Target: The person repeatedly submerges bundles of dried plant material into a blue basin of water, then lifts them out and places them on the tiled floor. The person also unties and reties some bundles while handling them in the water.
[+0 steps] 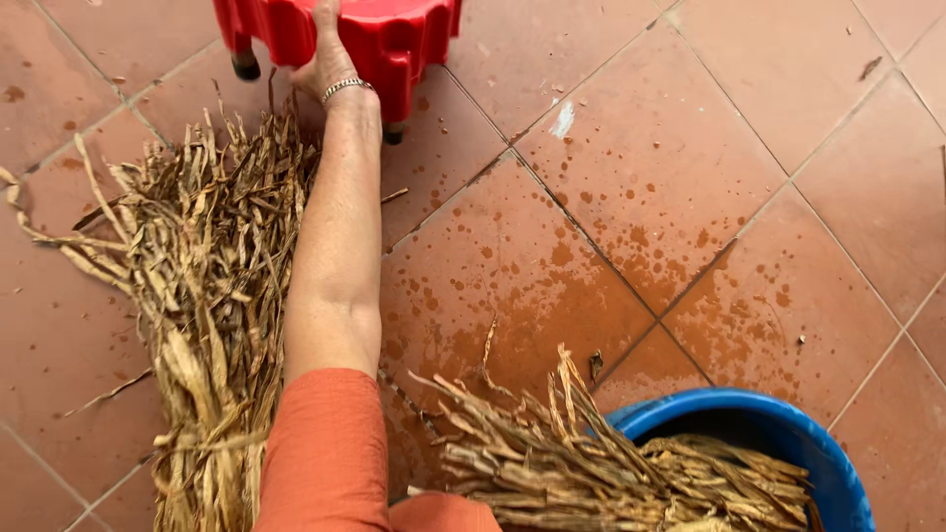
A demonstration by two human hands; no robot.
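One head-worn camera looks steeply down, close above the tiled floor (pixel 690 148).

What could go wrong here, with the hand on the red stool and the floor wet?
The tiled floor is spattered with water, so the red plastic stool gripped by the left hand might skid. The dried leaf bundle beside the arm could snag or scatter. The bundle overhanging the blue tub might slip out.

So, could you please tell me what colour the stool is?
Red, with dark feet; the left hand touches the stool in the head view.

Soft, even daylight, faint shadows, sharp focus throughout.
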